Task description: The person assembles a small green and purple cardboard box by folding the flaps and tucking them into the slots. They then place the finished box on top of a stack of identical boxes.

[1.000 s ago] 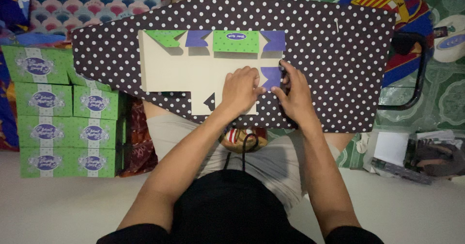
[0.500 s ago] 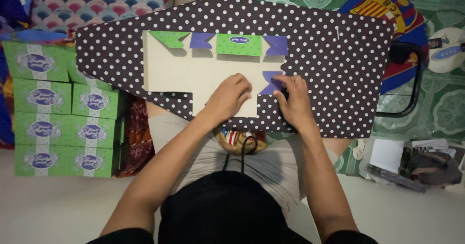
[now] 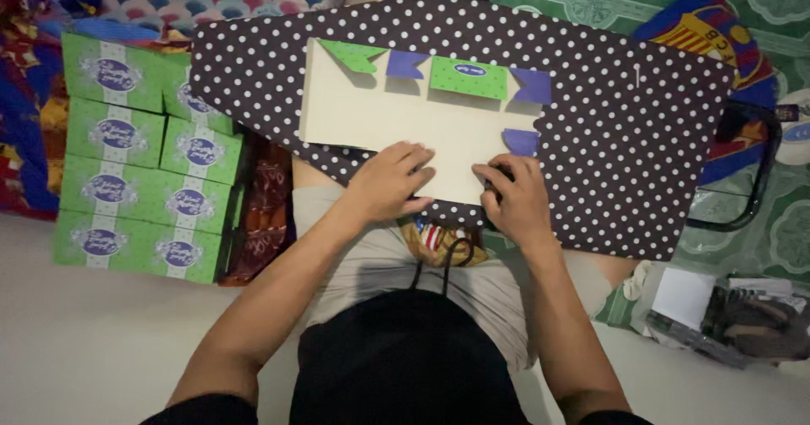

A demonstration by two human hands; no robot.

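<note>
Stack of green boxes (image 3: 143, 164) at 9 o'clock on the floor, each with a white band and a purple oval label. Dark polka-dot ironing board (image 3: 607, 113) serves as counter, spanning the top. On it lies a flat cream cardboard box blank (image 3: 396, 113), with green and purple flaps along its 12 o'clock edge; the green middle flap bears a purple oval label, and a purple flap sits at its 3 o'clock edge. Left hand (image 3: 388, 180) presses flat on the blank's 6 o'clock tab, fingers spread, holding nothing. Right hand (image 3: 515, 193) has its grip pinched on the blank's edge just below the purple flap. Clutter of papers (image 3: 683, 294) at 4 o'clock.
</note>
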